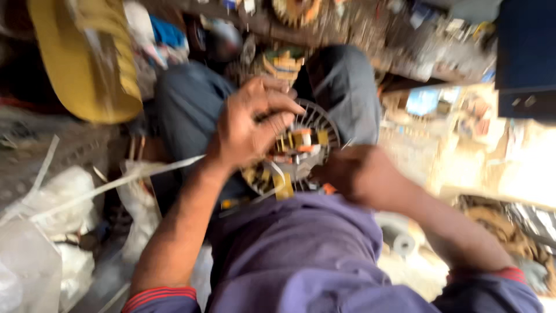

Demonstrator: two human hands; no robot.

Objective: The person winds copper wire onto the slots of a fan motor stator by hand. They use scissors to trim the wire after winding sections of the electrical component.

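Your left hand (252, 124) clamps the round slotted motor stator (295, 152) in your lap, fingers curled over its rim. Your right hand (353, 174) touches its lower edge; that grip blurs, can't tell. Looks heavy, rigid; hold the rim, spare the windings.

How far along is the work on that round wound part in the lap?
Done: the round slotted core already carries yellow and orange windings. In hand: the left hand presses on its top, while the right hand steadies its side. Left: cannot be judged, since the picture is blurred.
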